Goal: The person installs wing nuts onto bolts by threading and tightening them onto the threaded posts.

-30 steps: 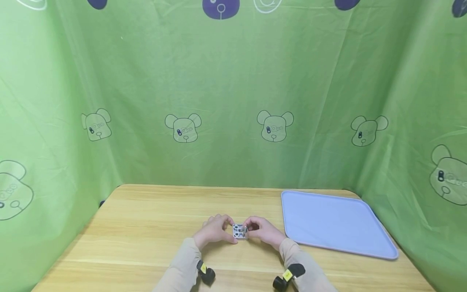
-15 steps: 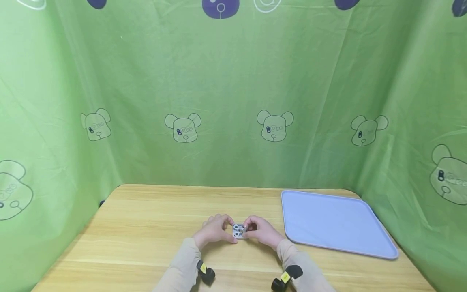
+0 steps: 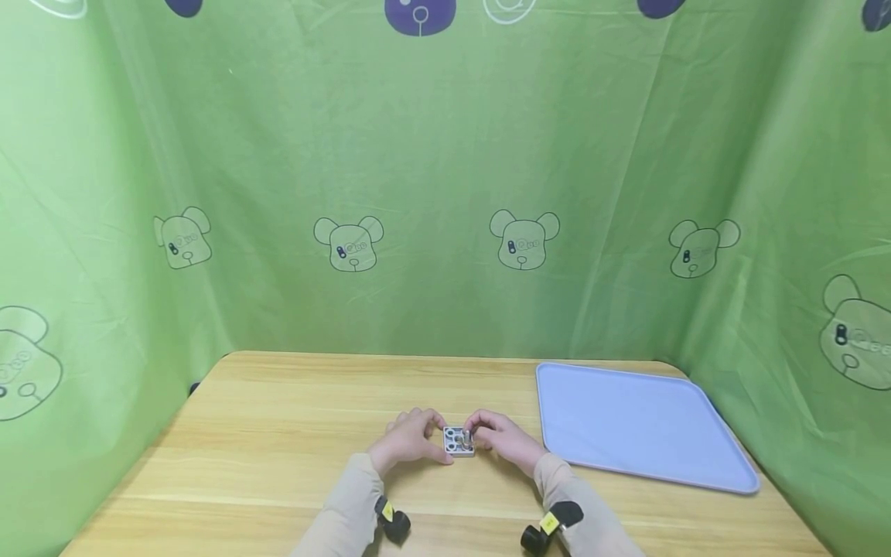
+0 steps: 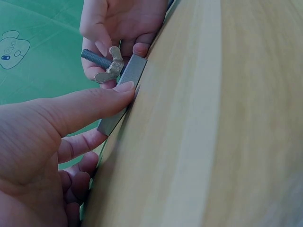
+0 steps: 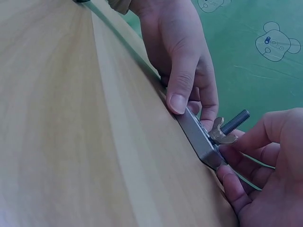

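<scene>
A small grey metal block (image 3: 458, 451) with round holes in its top lies on the table between both hands. From it rises a dark threaded bolt (image 5: 236, 121) carrying a brassy wing nut (image 4: 112, 67), low against the block. My left hand (image 3: 409, 439) grips the block by its edges, thumb on the near side and fingers on the far side. At the wing nut, my right hand (image 3: 506, 439) has curled fingers, with fingertips (image 5: 241, 136) right at one wing. Another fingertip of that hand rests against the block's end.
A pale blue tray (image 3: 640, 425) lies on the right of the wooden table (image 3: 313, 402). A green printed curtain (image 3: 431, 309) encloses the back and sides. Black wrist cameras are strapped to both sleeves.
The right fingers closed in over the bolt and wing nut half a second ago, then drew back slightly to the right, uncovering them. The left hand and block have stayed put.
</scene>
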Motion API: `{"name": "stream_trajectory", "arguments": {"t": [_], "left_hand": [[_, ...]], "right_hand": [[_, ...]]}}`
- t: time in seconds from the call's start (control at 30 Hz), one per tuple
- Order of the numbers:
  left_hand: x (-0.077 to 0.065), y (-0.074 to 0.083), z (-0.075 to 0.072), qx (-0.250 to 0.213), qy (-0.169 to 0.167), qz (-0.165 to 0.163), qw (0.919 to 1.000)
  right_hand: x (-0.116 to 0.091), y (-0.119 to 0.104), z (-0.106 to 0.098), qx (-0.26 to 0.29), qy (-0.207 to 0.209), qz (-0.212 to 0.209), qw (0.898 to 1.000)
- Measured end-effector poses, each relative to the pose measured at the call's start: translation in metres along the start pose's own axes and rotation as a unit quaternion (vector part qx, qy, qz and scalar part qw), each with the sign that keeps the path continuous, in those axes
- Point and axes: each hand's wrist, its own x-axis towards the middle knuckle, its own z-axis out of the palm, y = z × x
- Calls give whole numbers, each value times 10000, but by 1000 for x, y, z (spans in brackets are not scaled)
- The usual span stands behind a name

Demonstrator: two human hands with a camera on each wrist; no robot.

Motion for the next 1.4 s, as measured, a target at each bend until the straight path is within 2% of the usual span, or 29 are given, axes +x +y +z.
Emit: {"name": "stream_trajectory", "arguments": {"t": [0.4, 0.77, 1.03, 1.23, 1.4], "left_hand": [[1, -1, 0, 36, -42, -15, 10000], [1, -2, 1, -12, -28, -11, 10000], [0, 0, 0, -23, -29, -18, 10000], [0, 1, 0, -33, -19, -11, 10000], [0, 0, 0, 18, -24, -5, 10000]], "right_hand": [[2, 6, -2, -19, -240, -293, 9993], [2, 6, 0, -356, -52, -335, 9988], [2, 3, 2, -222, -1, -409, 9989], [3, 3, 1, -325, 35, -352, 9988], [2, 4, 0, -211, 68, -71, 9997]]}}
